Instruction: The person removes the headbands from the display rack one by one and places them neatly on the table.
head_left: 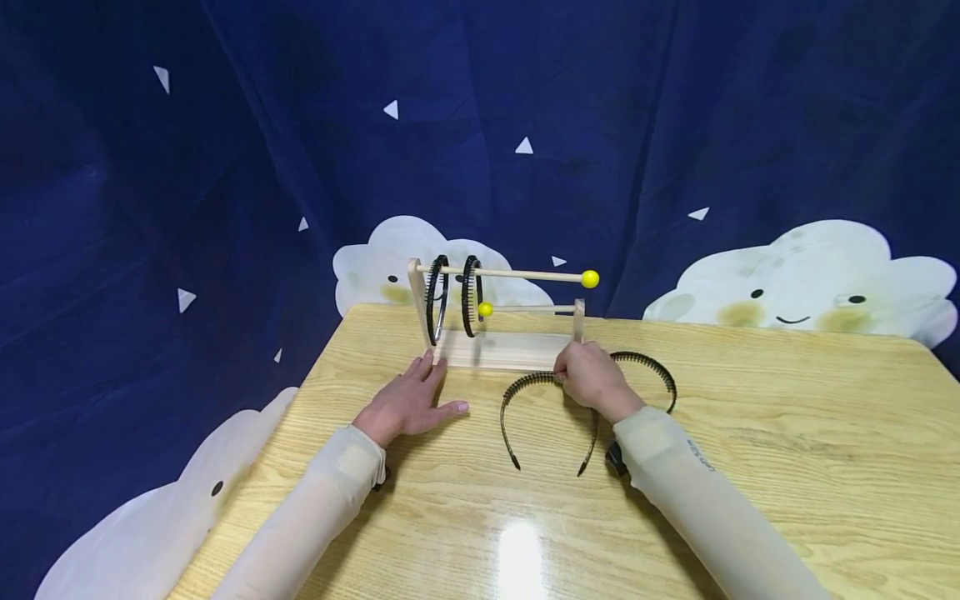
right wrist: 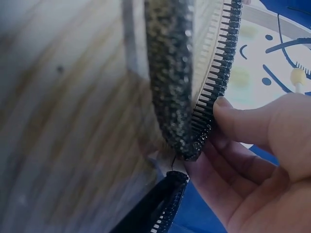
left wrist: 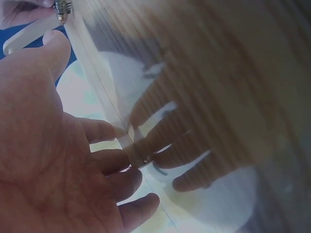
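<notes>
A: While the left hand point(head_left: 411, 400) lies with its fingers spread at the left end of the wooden rack point(head_left: 502, 351), what does the right hand point(head_left: 596, 379) have?

B: A dark toothed headband point(head_left: 528, 379), pinched along its arc between thumb and fingers.

A: How does it lie?

B: Mostly leftward and on the near side of the right hand, much the nearer one: arc toward the rack, both tips toward the person.

A: And the dowels?

B: The lower dowel point(head_left: 532, 309) runs left from the right post point(head_left: 579, 320), just beyond the right hand, so its yellow ball point(head_left: 486, 309) lies left of the grip. Two black headbands point(head_left: 467, 300) hang on the upper dowel point(head_left: 528, 274), one seemingly just beside that ball.

A: Anything else?

B: Another headband point(head_left: 651, 362), partly hidden by the right arm.
</notes>
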A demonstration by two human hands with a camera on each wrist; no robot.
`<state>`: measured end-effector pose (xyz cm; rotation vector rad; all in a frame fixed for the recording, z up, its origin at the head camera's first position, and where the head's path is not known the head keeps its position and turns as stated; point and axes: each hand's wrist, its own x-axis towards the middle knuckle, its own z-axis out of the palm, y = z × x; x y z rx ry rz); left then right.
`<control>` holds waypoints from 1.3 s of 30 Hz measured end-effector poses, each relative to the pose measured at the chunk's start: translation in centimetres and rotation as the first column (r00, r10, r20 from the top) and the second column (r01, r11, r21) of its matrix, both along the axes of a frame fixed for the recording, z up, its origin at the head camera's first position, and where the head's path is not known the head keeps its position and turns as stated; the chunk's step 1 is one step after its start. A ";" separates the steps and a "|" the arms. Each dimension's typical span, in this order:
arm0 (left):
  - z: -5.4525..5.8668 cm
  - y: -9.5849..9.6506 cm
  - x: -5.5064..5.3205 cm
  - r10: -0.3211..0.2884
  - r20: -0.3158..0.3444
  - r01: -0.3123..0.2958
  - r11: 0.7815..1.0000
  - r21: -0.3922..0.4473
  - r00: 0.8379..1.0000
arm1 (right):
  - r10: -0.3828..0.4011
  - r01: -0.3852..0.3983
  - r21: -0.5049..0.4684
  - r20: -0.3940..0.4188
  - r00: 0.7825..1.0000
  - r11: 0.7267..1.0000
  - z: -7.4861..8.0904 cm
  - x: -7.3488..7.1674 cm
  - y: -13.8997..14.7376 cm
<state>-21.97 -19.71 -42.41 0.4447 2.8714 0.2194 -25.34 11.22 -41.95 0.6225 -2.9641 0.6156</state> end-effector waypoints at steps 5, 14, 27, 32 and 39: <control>0.0 0.0 0.1 -0.003 -0.009 0.003 1.000 0.006 1.000 | 0.002 -0.002 -0.012 -0.017 1.000 1.000 -0.1 0.0 -0.1; 0.1 0.0 0.1 -0.005 -0.018 0.005 1.000 0.009 1.000 | 0.002 -0.003 -0.021 -0.034 0.999 1.000 -0.2 -0.1 -0.1; -0.1 -0.2 0.1 -0.001 -0.022 0.002 1.000 0.022 1.000 | -0.019 0.019 -0.018 -0.012 1.000 1.000 0.4 -0.2 -0.2; -0.2 -0.2 0.1 -0.001 -0.023 0.001 1.000 0.023 1.000 | -0.013 0.013 -0.036 -0.026 1.000 0.999 0.6 -0.2 -0.1; -0.1 0.0 0.1 0.001 -0.012 0.000 1.000 0.023 1.000 | -0.033 0.032 -0.077 -0.014 0.999 0.996 1.2 -0.1 0.2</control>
